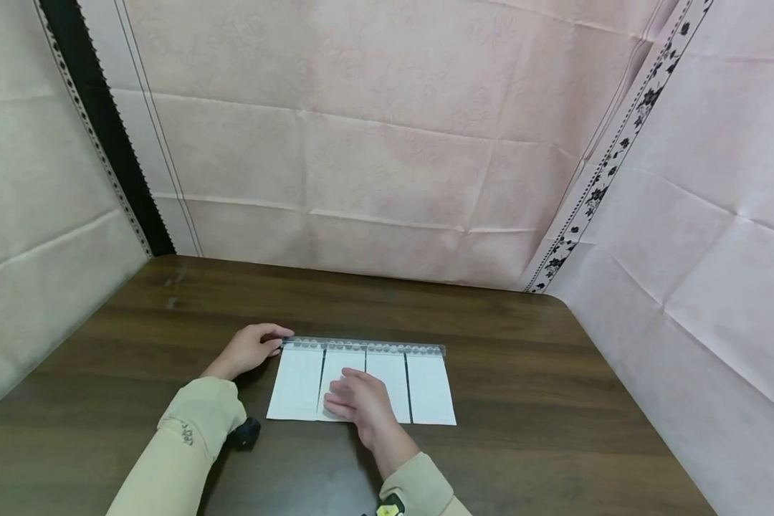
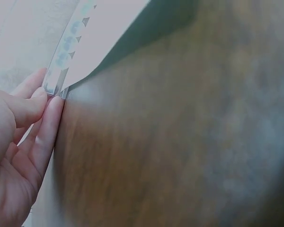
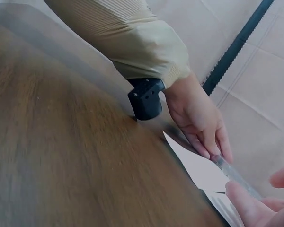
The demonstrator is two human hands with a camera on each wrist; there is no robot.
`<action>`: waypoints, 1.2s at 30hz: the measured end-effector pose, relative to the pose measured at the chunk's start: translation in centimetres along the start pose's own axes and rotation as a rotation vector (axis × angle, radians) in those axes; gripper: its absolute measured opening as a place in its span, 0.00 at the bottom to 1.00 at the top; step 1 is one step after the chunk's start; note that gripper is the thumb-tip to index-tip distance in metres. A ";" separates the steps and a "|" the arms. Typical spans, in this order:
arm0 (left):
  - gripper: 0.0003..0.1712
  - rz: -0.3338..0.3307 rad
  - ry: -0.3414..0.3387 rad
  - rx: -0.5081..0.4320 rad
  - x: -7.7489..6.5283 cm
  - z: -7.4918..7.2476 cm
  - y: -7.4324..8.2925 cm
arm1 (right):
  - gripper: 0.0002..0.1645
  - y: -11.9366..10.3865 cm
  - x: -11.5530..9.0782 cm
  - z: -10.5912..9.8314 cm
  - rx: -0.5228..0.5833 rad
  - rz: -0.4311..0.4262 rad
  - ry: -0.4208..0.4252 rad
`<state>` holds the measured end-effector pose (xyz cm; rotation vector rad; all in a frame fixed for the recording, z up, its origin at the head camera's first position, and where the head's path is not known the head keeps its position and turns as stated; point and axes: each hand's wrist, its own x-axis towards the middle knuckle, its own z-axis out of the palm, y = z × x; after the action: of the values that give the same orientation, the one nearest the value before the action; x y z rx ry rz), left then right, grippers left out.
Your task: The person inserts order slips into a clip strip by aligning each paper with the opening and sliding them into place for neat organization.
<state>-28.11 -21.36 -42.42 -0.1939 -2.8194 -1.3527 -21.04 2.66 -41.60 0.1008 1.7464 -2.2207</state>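
Observation:
A row of several white paper panels (image 1: 385,387), with dark gaps between them, lies across the table under a clear plastic strip (image 1: 361,346). Round shapes run along this strip at the panels' far edge. My left hand (image 1: 248,350) pinches the strip's left end between thumb and fingers, as the left wrist view shows of the strip (image 2: 66,49) and the hand (image 2: 23,132). Over the middle panels is my right hand (image 1: 361,403), its fingers loosely bent and apart, holding nothing. In the right wrist view, its fingers (image 3: 248,205) overlap the near panels.
The brown wooden table (image 1: 555,416) extends around the panels. Pale creased cloth (image 1: 393,165) hangs behind and at both sides. A black wrist camera (image 1: 245,434) sits at the left cuff, and a yellow-black device (image 1: 390,507) at the right cuff.

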 end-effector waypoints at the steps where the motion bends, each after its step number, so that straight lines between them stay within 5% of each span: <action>1: 0.15 0.001 0.000 -0.001 0.0 0.0 0.0 | 0.25 0.0 0.1 -0.2 0.004 0.000 0.003; 15: 0.15 0.034 0.023 -0.097 -0.8 -1.0 -1.0 | 0.26 -0.8 1.2 -2.8 0.018 -0.024 0.061; 36: 0.16 0.014 -0.003 -0.027 -2.5 -3.5 -1.4 | 0.25 -1.5 1.8 -5.3 0.034 -0.072 0.086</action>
<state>-25.91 -25.20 -41.45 -0.2148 -2.7980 -1.3894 -23.93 7.66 -41.95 0.1450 1.7840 -2.3300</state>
